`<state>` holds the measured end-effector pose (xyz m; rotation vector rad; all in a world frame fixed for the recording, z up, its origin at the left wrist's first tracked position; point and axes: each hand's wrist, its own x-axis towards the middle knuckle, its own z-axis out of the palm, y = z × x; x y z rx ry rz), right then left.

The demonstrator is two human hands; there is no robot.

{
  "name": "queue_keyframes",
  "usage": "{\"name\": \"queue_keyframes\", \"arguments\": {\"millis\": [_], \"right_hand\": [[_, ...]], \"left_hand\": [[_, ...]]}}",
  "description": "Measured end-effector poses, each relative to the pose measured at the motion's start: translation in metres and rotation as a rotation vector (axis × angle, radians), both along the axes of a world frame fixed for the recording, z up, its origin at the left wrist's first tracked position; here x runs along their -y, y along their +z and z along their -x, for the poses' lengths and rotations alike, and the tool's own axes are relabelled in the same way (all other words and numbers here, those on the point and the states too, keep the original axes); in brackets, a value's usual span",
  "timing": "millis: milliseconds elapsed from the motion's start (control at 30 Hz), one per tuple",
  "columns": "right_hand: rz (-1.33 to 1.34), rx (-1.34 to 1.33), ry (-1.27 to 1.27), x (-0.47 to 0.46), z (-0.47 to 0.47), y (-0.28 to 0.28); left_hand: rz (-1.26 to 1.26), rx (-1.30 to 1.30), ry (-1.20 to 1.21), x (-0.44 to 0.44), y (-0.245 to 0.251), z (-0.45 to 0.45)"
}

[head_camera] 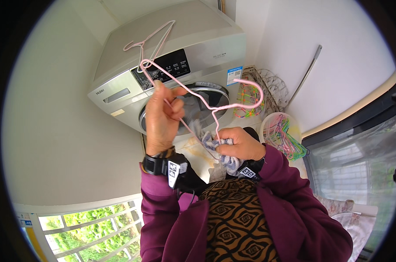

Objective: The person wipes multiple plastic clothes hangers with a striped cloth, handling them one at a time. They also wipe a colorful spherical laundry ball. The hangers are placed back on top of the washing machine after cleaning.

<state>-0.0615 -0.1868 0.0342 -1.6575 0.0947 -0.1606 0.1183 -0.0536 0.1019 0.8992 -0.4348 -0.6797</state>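
A pink wire clothes hanger (180, 83) is held up before me, its hook curling to the right. My left hand (165, 114) grips the hanger's lower bar near one end. Between the thumb and fingers of my right hand (239, 143) is a striped grey-and-white knitted cloth (230, 162), bunched around the hanger's other arm. What garment the cloth is cannot be told, as it is gathered and partly behind the hand. Beyond the hanger stands a silver Haier front-loading washing machine (211, 55) with a dark round door (198, 101).
More wire hangers (155, 39) lie on the washer's top, overhanging its control panel. To the right, a white bucket (267, 119) holds several coloured hangers (283, 137). Behind it are a multicoloured wire basket (248, 101) and a metal pole (306, 75) leaning on the wall. A barred window (96, 229) is at lower left.
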Motion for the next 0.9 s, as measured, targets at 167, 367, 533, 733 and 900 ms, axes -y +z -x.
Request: {"name": "queue_keyframes", "arguments": {"millis": [167,367,533,733,900], "right_hand": [[-0.104,-0.106,-0.112,0.007,0.004,0.001],[-0.025,0.151,-0.360,0.017,-0.007,0.017],[-0.097,0.120,-0.295,0.024,-0.006,0.025],[-0.086,0.265,-0.420,0.005,-0.017,0.005],[0.433,0.312,-0.551,-0.008,-0.007,-0.021]], "left_hand": [[-0.047,0.061,0.116,-0.007,0.005,0.001],[-0.195,-0.056,0.031,0.006,-0.024,0.048],[0.145,0.092,-0.178,0.001,-0.020,0.042],[0.348,0.054,-0.141,0.009,-0.009,0.037],[0.440,-0.051,0.185,-0.005,-0.009,0.016]]}}
